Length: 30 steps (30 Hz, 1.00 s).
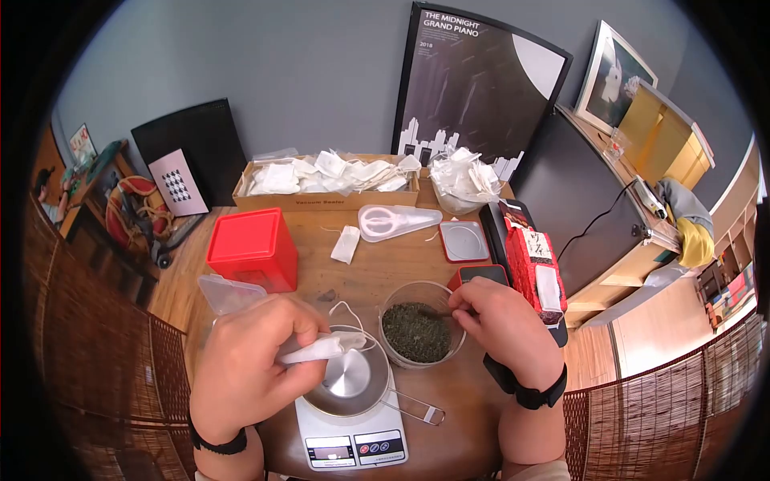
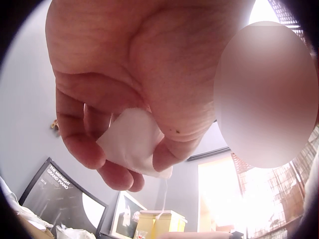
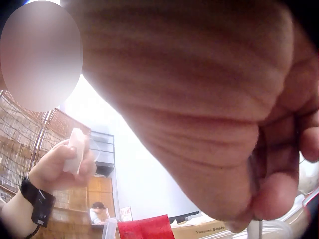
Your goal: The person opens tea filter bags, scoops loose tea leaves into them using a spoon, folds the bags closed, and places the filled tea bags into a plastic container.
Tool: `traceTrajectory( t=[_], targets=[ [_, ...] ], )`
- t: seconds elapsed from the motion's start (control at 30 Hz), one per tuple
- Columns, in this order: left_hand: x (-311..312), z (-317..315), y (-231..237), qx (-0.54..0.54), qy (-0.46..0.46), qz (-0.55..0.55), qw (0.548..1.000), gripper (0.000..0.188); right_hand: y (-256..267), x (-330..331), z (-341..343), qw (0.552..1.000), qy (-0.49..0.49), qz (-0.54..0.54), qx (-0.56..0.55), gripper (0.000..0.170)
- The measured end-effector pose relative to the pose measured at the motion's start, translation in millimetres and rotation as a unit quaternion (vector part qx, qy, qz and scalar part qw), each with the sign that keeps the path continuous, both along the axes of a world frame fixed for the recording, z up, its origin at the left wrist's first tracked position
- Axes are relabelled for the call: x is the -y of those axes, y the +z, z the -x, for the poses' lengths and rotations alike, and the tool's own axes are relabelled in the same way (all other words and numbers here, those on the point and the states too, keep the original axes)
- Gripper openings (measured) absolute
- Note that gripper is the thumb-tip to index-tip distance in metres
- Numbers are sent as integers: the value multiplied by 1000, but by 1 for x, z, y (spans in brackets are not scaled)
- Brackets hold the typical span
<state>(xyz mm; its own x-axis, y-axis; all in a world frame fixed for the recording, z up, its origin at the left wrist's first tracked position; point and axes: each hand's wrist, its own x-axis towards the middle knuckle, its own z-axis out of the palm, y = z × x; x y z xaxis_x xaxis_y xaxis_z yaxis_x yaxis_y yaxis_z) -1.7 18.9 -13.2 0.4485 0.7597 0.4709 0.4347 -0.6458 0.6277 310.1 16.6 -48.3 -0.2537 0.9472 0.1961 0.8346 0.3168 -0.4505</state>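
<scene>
Between its thumb and fingers, my left hand (image 1: 261, 365) pinches a white drawstring tea bag (image 1: 322, 349), whose string loops out beyond it. Below the bag is a shiny metal pan (image 1: 353, 375) with a wire handle, standing on a white digital scale (image 1: 353, 450). My right hand (image 1: 505, 325) is at the right rim of a clear round tub (image 1: 417, 293) of dried green leaves (image 1: 415, 333). In the right wrist view, its thumb and fingers pinch a thin metal handle (image 3: 254, 228). The handle's far end is hidden there.
A red box (image 1: 253, 244) stands at the left. Behind lie a cardboard box (image 1: 321, 200) of white bags, a bagged heap of pouches (image 1: 465, 180), scissors in a clear cover (image 1: 393, 223) and a single bag (image 1: 346, 244). Right of the tub are a small red-rimmed tray (image 1: 464, 240) and a red packet (image 1: 533, 264).
</scene>
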Motion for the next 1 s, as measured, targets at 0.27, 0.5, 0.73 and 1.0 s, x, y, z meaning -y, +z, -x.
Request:
traceTrajectory(
  t=[0.27, 0.5, 0.73, 1.0],
  targets=[
    [1, -4, 4, -8, -3, -12, 1000, 24, 9, 5, 6, 998, 31, 43, -32, 12],
    [2, -6, 6, -16, -8, -25, 1000, 24, 18, 10, 7, 995, 50, 62, -59, 12],
    [2, -6, 4, -20, -22, -30, 999, 24, 21, 7, 8, 999, 8, -35, -35, 10],
    [4, -8, 6, -36, -33, -18, 999, 22, 7, 2, 4, 999, -1, -10, 31, 12]
  ],
)
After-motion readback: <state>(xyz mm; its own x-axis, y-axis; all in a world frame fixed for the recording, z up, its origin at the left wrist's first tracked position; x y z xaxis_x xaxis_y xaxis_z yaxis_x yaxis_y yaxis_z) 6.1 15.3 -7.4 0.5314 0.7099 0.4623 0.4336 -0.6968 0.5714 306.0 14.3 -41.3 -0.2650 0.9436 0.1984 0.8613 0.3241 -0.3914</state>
